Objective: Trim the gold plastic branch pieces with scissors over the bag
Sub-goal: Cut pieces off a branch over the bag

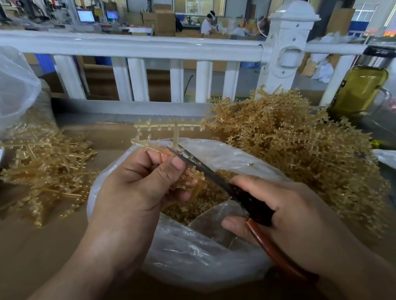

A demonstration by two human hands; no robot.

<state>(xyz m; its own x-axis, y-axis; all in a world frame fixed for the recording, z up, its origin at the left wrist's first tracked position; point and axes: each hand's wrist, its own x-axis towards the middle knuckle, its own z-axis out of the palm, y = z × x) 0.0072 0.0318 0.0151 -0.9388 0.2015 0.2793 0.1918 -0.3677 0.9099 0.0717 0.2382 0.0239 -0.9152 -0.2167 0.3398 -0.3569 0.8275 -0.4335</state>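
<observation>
My left hand (139, 183) pinches a gold plastic branch piece (168, 128) between thumb and fingers and holds it above the clear plastic bag (200, 254). My right hand (288, 215) grips the scissors (216, 176) by their dark red handles. The blades are parted around a stem of the branch just beyond my left fingertips. Small gold trimmings lie inside the bag under both hands.
A large heap of gold branches (292, 141) lies to the right, a flatter pile of gold pieces (45, 170) to the left. A glass bottle of yellow liquid (361, 83) stands at the far right. A white railing (129, 46) runs behind the brown table. Another plastic bag (8, 89) sits at left.
</observation>
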